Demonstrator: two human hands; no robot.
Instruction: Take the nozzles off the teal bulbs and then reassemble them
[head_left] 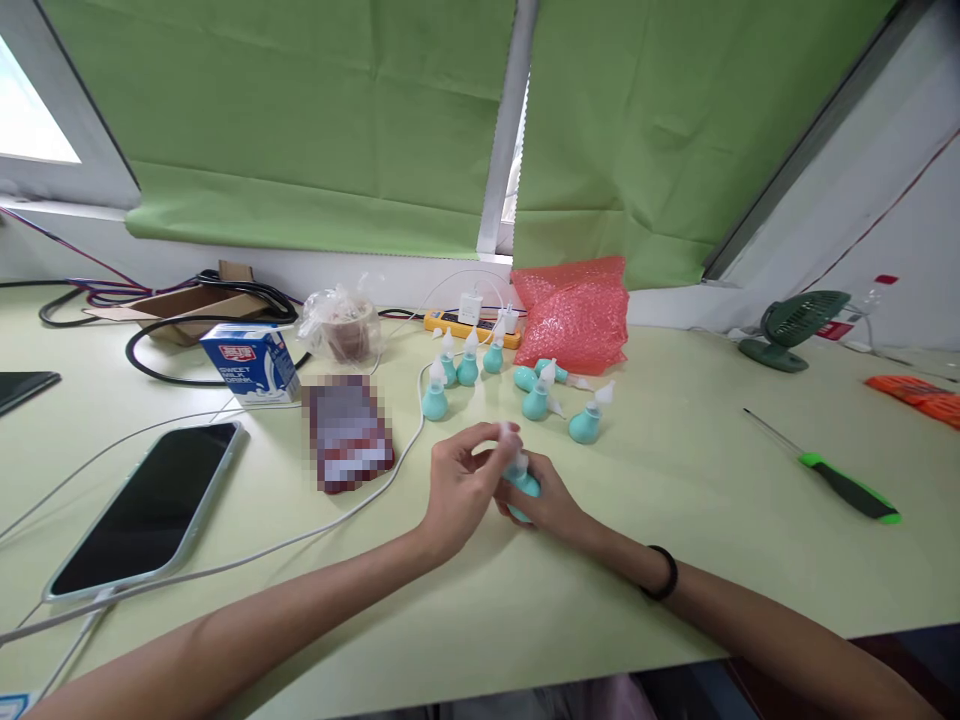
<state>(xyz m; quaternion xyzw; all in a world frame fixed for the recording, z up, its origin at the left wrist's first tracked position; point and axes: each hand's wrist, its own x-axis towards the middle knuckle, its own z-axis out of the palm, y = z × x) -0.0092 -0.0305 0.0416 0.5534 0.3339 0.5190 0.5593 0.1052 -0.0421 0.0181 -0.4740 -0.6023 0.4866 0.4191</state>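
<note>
My right hand (550, 497) is wrapped round a teal rubber bulb aspirator (523, 486), held low over the table. The fingers of my left hand (466, 483) pinch the whitish tip at its top, which they mostly cover. Just beyond my hands stand several more teal bulb aspirators with clear pointed nozzles, among them one at the left (435, 402), one in the middle (535, 402) and one at the right (585, 425). A teal bulb (525, 378) lies on its side behind the middle one, near some loose clear nozzles (556, 408).
Pink bubble wrap (574, 318) and a yellow power strip (442, 322) lie at the back. Leftward are a milk carton (251, 367), a phone (150, 510) and a white cable (330, 525). A screwdriver (847, 487) and a green fan (795, 325) are at the right.
</note>
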